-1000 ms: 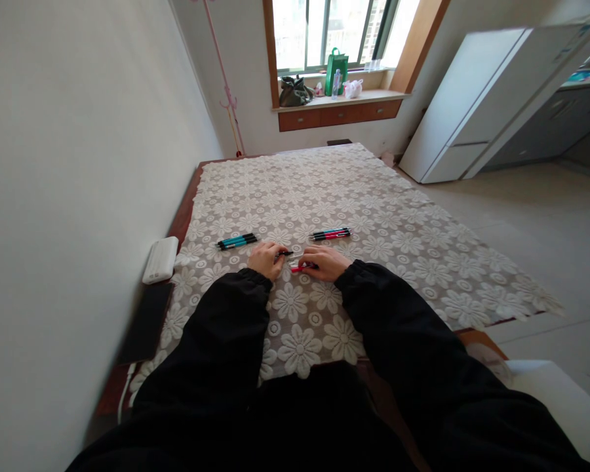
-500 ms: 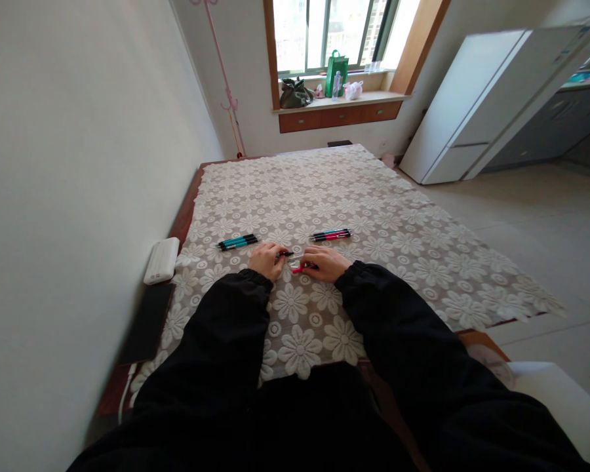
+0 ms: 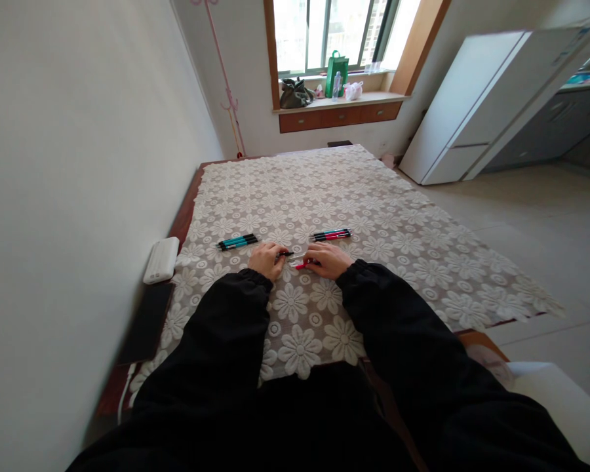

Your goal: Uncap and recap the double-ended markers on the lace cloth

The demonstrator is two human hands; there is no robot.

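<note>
My left hand (image 3: 266, 260) rests low over the cloth, its fingers closed on a black pen part (image 3: 286, 254) that points right. Opposite it, my right hand (image 3: 329, 261) pinches a pinkish-red pen barrel (image 3: 301, 265), most of which the fingers hide. Thin pale pieces (image 3: 295, 258) show in the small gap between both hands; their kind is too small to tell. Beyond my left hand lies a row of teal-and-black pens (image 3: 236, 242). Past my right hand sits another small group of pens (image 3: 330, 235), teal and red with black ends.
A flowered lace tablecloth (image 3: 299, 351) covers the table. Along the left edge are a white power bank (image 3: 161, 260) and a dark flat object (image 3: 147, 324) with a white cable (image 3: 126, 393). The wall stands close on the left; a fridge (image 3: 467, 105) is back right.
My right hand has shifted slightly away and to the right, with the red barrel tilting up a little. My left hand and both pen groups look unmoved.
</note>
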